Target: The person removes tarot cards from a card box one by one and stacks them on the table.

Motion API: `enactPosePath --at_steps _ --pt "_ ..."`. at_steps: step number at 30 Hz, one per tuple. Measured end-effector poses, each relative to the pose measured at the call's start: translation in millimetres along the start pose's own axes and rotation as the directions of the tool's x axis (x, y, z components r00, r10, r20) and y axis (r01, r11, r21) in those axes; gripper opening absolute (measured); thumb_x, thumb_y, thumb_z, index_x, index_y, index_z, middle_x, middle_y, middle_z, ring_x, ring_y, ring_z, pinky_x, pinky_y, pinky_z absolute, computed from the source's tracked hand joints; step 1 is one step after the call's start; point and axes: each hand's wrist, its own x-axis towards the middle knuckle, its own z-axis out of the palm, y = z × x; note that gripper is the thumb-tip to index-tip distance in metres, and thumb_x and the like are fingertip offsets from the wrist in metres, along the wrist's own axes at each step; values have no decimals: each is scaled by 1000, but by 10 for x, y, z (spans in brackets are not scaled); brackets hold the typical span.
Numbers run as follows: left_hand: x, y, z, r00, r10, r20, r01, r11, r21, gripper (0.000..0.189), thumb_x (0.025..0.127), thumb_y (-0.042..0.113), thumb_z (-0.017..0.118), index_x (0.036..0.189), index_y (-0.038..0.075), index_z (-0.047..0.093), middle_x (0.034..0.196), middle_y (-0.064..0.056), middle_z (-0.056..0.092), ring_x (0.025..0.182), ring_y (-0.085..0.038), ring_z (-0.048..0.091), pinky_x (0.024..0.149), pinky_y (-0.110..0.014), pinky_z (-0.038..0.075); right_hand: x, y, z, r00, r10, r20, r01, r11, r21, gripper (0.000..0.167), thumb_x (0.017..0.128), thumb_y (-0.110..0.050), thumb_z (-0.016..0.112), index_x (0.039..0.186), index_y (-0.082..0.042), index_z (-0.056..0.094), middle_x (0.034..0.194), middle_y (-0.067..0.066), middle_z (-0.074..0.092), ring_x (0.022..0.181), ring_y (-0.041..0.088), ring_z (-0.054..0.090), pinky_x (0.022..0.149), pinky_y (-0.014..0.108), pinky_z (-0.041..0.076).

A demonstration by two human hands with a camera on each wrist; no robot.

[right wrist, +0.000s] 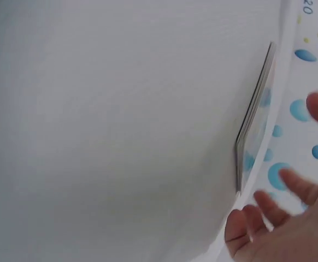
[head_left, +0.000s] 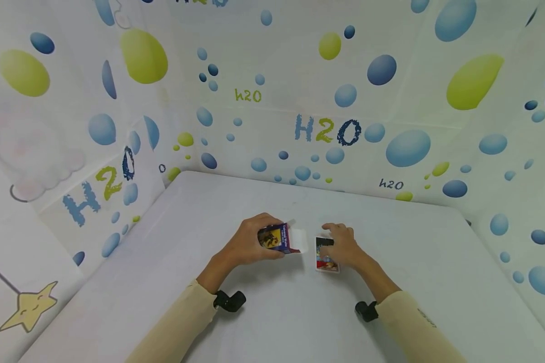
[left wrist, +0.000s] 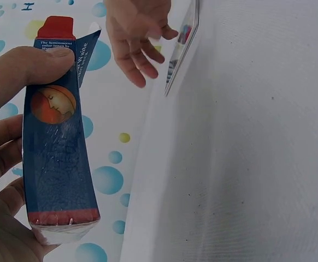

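Note:
My left hand (head_left: 245, 243) grips a blue and red tarot card box (head_left: 272, 239), thumb on one narrow side and fingers round the other, as the left wrist view shows. The box is tilted over the table, and its white-lined end flap is raised toward the right. A small stack of picture cards (head_left: 327, 264) lies face up on the table, just right of the box. Over its right part is my right hand (head_left: 345, 246), fingers spread and apart from the cards (right wrist: 253, 112) in the right wrist view. Part of the top card is hidden by that hand.
A white cloth covers the table (head_left: 254, 322). Behind and beside it hang white curtains (head_left: 281, 101) printed with blue and green bubbles. Each wrist wears a small black camera (head_left: 229, 301), close over the table.

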Motion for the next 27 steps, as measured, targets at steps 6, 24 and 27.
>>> enactPosePath --at_steps 6,24,27 --pt "-8 -4 -5 1000 -4 -3 4 1000 0 66 69 26 95 127 16 66 118 5 66 108 -13 60 93 -35 55 71 -59 49 977 185 -107 -190 981 -44 65 89 -34 66 134 11 49 121 28 59 111 42 57 93 57 52" --pt "-5 -24 -8 1000 -6 4 6 1000 -21 67 69 26 95 128 16 66 119 5 66 109 -13 60 93 -36 55 181 -275 131 947 301 -109 -318 926 -204 50 83 -43 66 97 4 56 78 15 58 70 29 59 51 35 50" --pt "-2 -24 -10 1000 -4 4 4 1000 -17 66 69 27 95 128 17 66 119 6 66 109 -12 60 92 -35 55 194 -300 152 947 297 -123 -318 918 -237 49 84 -43 67 95 5 59 76 13 59 67 27 60 50 33 50"
